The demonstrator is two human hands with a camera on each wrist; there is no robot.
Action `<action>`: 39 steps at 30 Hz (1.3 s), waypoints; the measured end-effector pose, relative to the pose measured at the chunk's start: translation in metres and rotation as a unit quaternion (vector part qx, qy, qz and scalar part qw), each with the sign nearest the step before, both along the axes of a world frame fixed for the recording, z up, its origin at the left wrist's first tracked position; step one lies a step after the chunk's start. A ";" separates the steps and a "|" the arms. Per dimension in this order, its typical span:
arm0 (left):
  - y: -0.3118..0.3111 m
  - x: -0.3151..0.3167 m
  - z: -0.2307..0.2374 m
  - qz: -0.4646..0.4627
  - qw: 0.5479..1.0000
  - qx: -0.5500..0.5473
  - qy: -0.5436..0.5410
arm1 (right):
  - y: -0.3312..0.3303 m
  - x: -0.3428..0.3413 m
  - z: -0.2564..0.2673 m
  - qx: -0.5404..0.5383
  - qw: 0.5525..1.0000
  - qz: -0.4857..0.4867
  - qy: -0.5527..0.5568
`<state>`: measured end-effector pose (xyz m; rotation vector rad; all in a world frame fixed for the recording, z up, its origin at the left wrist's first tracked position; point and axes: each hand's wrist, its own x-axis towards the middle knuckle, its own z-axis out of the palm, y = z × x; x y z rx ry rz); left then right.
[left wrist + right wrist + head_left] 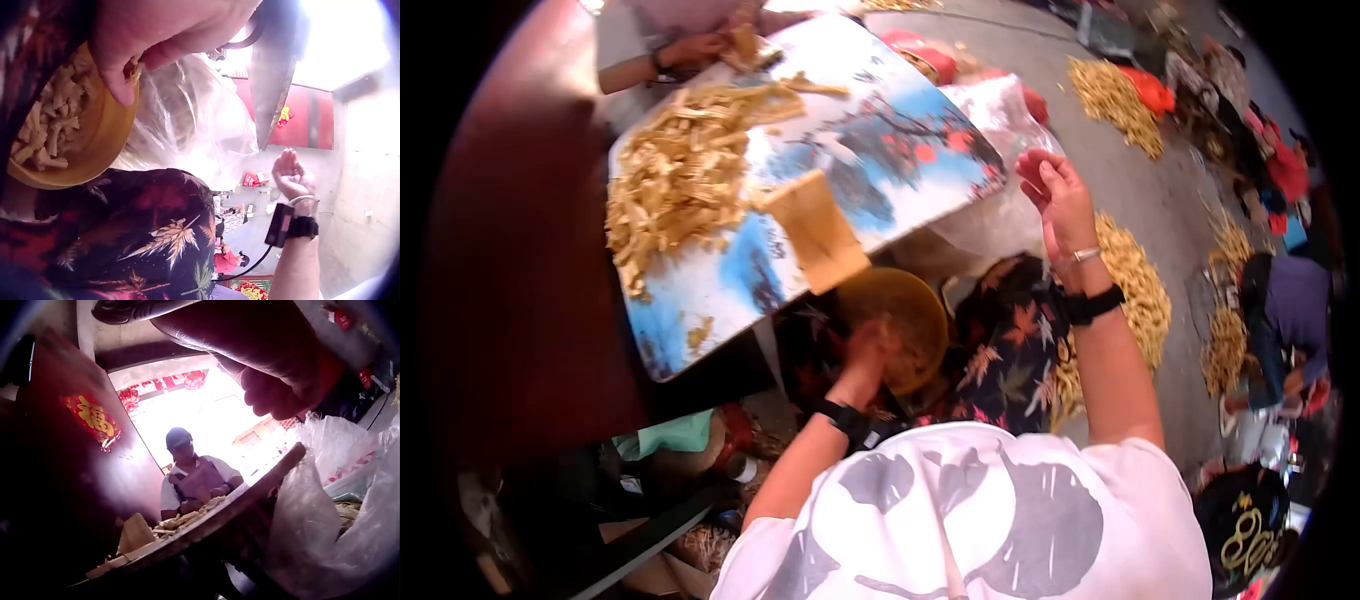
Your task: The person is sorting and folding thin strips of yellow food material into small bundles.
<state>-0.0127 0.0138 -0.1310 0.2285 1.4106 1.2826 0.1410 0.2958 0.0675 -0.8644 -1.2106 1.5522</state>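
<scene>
My left hand (868, 352) is low over a yellow bowl (941, 330) in my lap. In the left wrist view its thumb and fingers pinch a small yellowish strip (132, 70) at the rim of the bowl. Pale short pieces (59, 119), which look like knotted tofu skin, lie inside. Raised to the right of the table corner, my right hand (1057, 200) holds nothing, its fingers loosely bent. A folded tan sheet (818, 235) hangs slightly over the near table edge. Beside it, a heap of yellow tofu-skin strips (675, 165) covers the left part of the painted table (900, 120).
Across the table sits another person, hands (700, 48) at the strips. A clear plastic bag (312, 512) stands by the right table corner. Yellow heaps (1135, 290) lie on the floor at right, with more people beyond. My legs, in leaf-patterned cloth (156, 231), flank the bowl.
</scene>
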 end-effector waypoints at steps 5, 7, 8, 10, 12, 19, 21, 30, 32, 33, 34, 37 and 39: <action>0.016 -0.016 -0.001 0.090 0.990 0.067 -0.087 | 0.051 0.040 -0.065 -0.015 0.990 -0.124 -0.068; 0.010 -0.014 -0.005 0.052 0.998 0.041 0.007 | 0.067 0.028 -0.076 -0.010 0.991 -0.117 -0.067; 0.010 -0.014 0.003 0.048 0.998 0.040 -0.024 | 0.077 0.018 -0.081 -0.003 0.993 -0.098 -0.070; 0.015 -0.010 0.023 0.040 0.998 0.011 -0.036 | 0.099 -0.003 -0.102 0.038 0.995 -0.076 -0.061; 0.010 -0.008 0.025 0.030 0.999 -0.004 -0.037 | 0.121 -0.015 -0.124 -0.028 0.992 -0.031 -0.123; 0.000 -0.015 0.014 0.030 0.999 0.002 -0.027 | 0.115 -0.025 -0.165 0.339 0.762 0.084 -0.546; 0.005 -0.011 0.021 0.025 0.999 -0.043 0.007 | 0.109 -0.020 -0.157 0.352 0.804 -0.006 -0.480; 0.015 -0.007 0.024 -0.079 0.995 -0.062 0.019 | 0.029 0.179 -0.230 0.055 0.847 -0.108 -0.517; 0.016 -0.011 0.025 -0.088 0.992 -0.085 0.012 | -0.031 0.225 -0.313 -0.021 0.785 0.025 -0.619; 0.018 -0.012 0.027 -0.087 0.991 -0.097 0.012 | -0.061 0.226 -0.307 -0.123 0.742 0.110 -0.650; 0.021 -0.011 0.029 -0.095 0.989 -0.109 0.021 | -0.093 0.231 -0.321 -0.156 0.747 0.111 -0.636; 0.030 -0.006 0.032 -0.117 0.983 -0.132 0.051 | -0.161 0.229 -0.357 -0.163 0.744 0.072 -0.644; 0.035 -0.001 0.035 -0.125 0.978 -0.147 0.076 | -0.166 0.222 -0.357 -0.152 0.728 0.003 -0.668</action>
